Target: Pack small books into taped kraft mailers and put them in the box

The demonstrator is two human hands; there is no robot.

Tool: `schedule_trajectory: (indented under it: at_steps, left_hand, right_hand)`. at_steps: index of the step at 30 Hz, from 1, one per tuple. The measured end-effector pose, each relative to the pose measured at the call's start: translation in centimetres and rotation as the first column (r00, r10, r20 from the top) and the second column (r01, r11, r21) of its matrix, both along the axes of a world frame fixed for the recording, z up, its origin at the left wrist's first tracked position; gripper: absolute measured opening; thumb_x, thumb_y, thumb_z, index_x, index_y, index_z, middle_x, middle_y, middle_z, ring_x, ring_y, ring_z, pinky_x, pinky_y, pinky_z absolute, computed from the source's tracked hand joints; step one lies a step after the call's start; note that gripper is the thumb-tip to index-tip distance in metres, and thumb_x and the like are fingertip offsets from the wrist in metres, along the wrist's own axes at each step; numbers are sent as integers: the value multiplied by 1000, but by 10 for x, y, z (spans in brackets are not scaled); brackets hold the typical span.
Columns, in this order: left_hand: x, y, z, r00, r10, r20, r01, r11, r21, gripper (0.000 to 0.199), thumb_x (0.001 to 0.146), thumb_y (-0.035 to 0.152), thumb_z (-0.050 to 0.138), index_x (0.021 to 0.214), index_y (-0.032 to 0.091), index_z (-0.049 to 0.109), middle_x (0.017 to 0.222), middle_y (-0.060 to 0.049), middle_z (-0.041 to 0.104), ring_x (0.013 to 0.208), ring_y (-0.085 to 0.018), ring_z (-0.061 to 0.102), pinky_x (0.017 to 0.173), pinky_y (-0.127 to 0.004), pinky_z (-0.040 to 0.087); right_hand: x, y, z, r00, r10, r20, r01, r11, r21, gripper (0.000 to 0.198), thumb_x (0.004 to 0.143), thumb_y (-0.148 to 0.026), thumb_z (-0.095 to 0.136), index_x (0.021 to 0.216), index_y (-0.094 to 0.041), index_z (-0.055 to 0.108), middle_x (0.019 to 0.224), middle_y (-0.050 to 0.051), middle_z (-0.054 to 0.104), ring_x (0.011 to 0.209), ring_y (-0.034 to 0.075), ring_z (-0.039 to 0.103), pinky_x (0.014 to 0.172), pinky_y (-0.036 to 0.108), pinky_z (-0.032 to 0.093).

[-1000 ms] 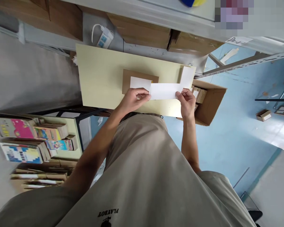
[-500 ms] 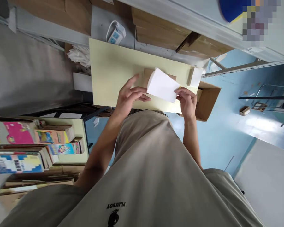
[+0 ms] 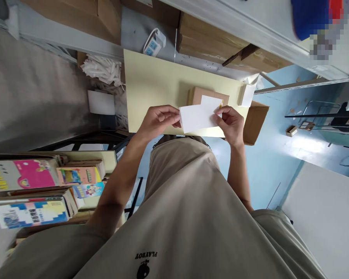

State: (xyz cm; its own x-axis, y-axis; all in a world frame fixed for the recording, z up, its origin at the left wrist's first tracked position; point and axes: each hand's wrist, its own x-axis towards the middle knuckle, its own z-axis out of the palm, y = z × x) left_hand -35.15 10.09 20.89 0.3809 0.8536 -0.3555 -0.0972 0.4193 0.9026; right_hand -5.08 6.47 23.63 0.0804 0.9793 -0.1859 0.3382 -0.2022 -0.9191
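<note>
1. The white slip (image 3: 193, 119) is hanging in the air in front of the person's body, over the near edge of the tabletop. It is tilting slightly, and its face is showing no print that I can make out.
2. The left hand (image 3: 158, 121) is pinching the slip's left end between thumb and fingers. The right hand (image 3: 232, 124) is pinching the opposite end, its thumb lying on top. Gripping both ends is probably stopping the thin piece from curling or swinging, and using only the fingertips is leaving most of its face uncovered.
3. Just behind the slip, a white sheet (image 3: 211, 101) with a yellow mark at its corner is showing against the brown box (image 3: 195, 95). The slip is overlapping it in this view, so I cannot tell whether the two are touching.
4. The brown box is lying on the pale yellow tabletop (image 3: 151, 85), straight ahead of the body, presumably because both hands are reaching that spot easily.
5. At the table's right end a white block (image 3: 247, 95) is sitting; whether it is a paper stack or a box, I cannot tell. An open carton (image 3: 255, 123) is standing just beyond that end, perhaps placed there to be within the right arm's reach.
6. Farther out, a power strip (image 3: 152, 47) is lying behind the table near large cartons (image 3: 205, 37). White material (image 3: 101, 69) is heaping up past the left end, and books (image 3: 33, 176) are lying in piles nearer on the left.
</note>
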Motion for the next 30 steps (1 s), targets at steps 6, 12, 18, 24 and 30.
schedule_trajectory:
  at_steps: [6, 12, 18, 24, 30]
  left_hand:
    - [-20, 10, -10, 998, -49, -35, 51, 997, 53, 39, 90, 55, 92, 95, 17, 85, 85, -9, 85, 83, -27, 85, 79, -39, 72]
    - [-30, 15, -9, 990, -137, -39, 140, 986, 93, 41, 91, 58, 89, 93, 18, 85, 82, -9, 83, 79, -26, 84, 71, -36, 70]
    - [-37, 18, -3, 979, -189, -79, 198, 972, 130, 43, 93, 61, 86, 94, 19, 85, 83, -9, 83, 81, -26, 84, 73, -36, 71]
    - [-38, 19, -4, 972, -211, -102, 224, 963, 150, 43, 93, 62, 86, 91, 19, 84, 79, -8, 81, 77, -23, 82, 70, -34, 69]
    - [-41, 20, -5, 966, -238, -105, 252, 957, 146, 49, 93, 67, 86, 92, 18, 84, 81, -8, 82, 78, -23, 82, 69, -33, 69]
  right_hand:
    - [-20, -5, 0, 1000, -18, 7, 18, 999, -47, 37, 94, -61, 93, 100, -29, 78, 103, 3, 75, 98, 23, 73, 97, 46, 72]
    - [-29, -9, 0, 1000, -7, -10, 6, 999, -42, 32, 97, -58, 90, 103, -29, 78, 104, 3, 75, 99, 22, 74, 95, 45, 72]
    - [-33, -10, 2, 999, -12, 30, 13, 998, -54, 30, 97, -55, 89, 103, -28, 77, 101, 3, 74, 93, 20, 72, 89, 42, 70]
    - [-35, -11, 2, 1000, -18, 26, 20, 999, -47, 30, 97, -55, 89, 103, -28, 78, 100, 3, 74, 92, 21, 72, 88, 42, 69]
    - [-46, -10, -7, 997, 1, 72, 3, 999, -54, 32, 101, -58, 86, 112, -29, 77, 118, 5, 78, 111, 24, 77, 101, 44, 69]
